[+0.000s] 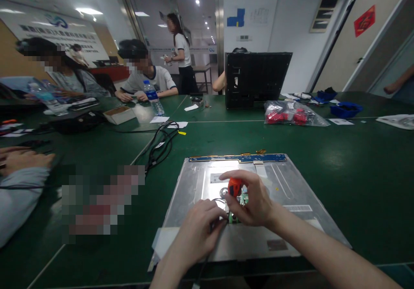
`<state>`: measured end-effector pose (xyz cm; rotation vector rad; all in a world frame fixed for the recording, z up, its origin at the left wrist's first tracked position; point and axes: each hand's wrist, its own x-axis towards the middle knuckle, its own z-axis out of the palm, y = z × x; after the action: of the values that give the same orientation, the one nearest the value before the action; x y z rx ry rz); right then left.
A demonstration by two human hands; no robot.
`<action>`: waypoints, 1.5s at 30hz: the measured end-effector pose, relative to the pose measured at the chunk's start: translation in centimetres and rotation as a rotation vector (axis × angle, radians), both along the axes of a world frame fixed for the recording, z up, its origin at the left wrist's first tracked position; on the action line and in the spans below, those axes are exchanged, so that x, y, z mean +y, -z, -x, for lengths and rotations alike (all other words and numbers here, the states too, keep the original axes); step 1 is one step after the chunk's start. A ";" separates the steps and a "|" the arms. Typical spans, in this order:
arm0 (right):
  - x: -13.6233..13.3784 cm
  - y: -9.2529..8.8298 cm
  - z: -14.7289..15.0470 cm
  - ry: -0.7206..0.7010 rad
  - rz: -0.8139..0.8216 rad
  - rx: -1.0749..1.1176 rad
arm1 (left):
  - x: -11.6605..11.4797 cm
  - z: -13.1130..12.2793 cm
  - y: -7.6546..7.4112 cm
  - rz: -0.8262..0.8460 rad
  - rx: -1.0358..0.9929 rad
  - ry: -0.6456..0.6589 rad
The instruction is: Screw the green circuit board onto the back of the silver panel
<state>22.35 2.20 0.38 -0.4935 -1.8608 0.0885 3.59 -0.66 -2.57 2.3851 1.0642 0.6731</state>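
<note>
A flat silver display panel point(187, 194) lies back side up on the table before me, a blue circuit strip point(213, 158) along its far edge. On its middle sits a small green circuit board point(244, 197), partly covered by my hands. My right hand point(255, 198) is closed around a screwdriver point(235, 186) with an orange and black handle, held over the board; its tip is hidden. At the board's left edge, my left hand point(203, 224) pinches a black cable point(203, 268) that runs down toward the table's front edge.
Coiled black cables point(161, 144) lie left of the panel on the green table point(362, 185). Farther back stand a black monitor housing point(258, 80), a plastic bag with red items point(293, 113) and a water bottle point(153, 99). A co-worker's arm point(26, 185) rests at left; other people sit beyond.
</note>
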 end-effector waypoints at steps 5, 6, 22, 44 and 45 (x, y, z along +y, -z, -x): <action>0.1 -0.8 -0.1 -0.021 -0.031 -0.002 | 0.0 0.0 0.1 0.008 0.020 -0.005; 0.0 -0.8 -0.1 -0.012 -0.032 -0.003 | 0.0 0.0 0.1 0.009 0.022 -0.006; -0.2 -0.9 -0.4 -0.032 -0.058 -0.060 | 0.0 -0.1 0.1 0.008 0.013 -0.012; 0.0 -0.6 0.1 0.030 -0.087 0.004 | 0.1 0.0 0.2 0.009 -0.021 0.011; 0.0 -0.6 0.1 0.020 -0.080 0.004 | 0.2 0.0 0.2 0.011 -0.015 0.011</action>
<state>22.26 2.21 1.01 -0.4565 -1.8478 0.0014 3.61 -0.50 -2.77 2.3710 1.0446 0.6781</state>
